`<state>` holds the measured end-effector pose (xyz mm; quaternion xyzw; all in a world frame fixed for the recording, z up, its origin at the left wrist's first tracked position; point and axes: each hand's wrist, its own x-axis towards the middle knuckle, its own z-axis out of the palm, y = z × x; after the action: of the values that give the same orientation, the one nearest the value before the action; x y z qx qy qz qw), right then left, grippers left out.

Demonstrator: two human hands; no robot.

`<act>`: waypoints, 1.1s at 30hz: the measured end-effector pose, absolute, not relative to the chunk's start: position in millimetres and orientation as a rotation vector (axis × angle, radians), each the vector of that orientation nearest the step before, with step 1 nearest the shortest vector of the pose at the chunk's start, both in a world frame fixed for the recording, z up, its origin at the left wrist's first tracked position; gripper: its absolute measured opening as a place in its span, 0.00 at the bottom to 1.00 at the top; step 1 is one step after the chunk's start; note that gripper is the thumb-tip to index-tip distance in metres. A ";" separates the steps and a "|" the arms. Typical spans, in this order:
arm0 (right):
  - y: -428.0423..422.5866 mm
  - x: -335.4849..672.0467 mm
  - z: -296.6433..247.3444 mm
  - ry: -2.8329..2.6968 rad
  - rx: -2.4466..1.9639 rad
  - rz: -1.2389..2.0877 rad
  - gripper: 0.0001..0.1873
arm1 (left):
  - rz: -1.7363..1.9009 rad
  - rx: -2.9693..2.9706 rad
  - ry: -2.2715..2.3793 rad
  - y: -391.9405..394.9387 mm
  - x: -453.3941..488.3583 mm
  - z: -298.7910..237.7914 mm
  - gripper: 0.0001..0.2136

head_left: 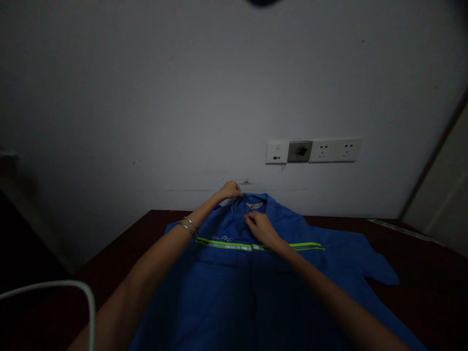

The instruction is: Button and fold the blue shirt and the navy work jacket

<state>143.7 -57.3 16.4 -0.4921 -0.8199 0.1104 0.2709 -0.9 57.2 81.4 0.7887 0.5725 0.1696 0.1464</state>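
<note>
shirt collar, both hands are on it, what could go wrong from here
1. The left hand grips the collar at its far edge while the right hand presses near its front; an uneven pull could skew the shirt on the table.
2. The bracelets on the left wrist hang just over the fabric and might snag it.
3. The light is dim, so creases may go unseen.

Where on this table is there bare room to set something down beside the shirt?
The table is bare left of the shirt, out to the table's edge. A wider patch lies on the right, beyond the sleeve. It is crowded at the collar, where the left hand and right hand meet.
</note>
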 end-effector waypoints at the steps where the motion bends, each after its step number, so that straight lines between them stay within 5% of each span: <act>1: -51.9 148.8 20.6 -2.200 -1.338 0.349 0.16 | 0.478 2.275 1.640 56.5 -0.7 82.2 0.06; 6: -32.1 150.0 16.9 -2.224 -1.336 0.577 0.11 | 0.397 2.301 1.608 50.5 -0.3 88.2 0.07; 14: -27.6 130.4 -5.6 -2.029 -1.385 0.864 0.20 | 0.340 2.321 1.580 51.4 -5.1 90.1 0.07; 23: -44.2 123.1 1.6 -2.220 -1.653 0.271 0.11 | 0.346 2.399 1.618 60.1 -5.2 84.7 0.08; 33: -73.8 110.8 8.2 -2.318 -1.710 -0.078 0.14 | 0.319 2.506 1.618 64.4 -1.1 77.8 0.11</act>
<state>110.8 -73.8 8.2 -0.5885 -0.7976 -0.0268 0.1299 -1.1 64.4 77.8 0.8332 0.5381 0.1060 0.0707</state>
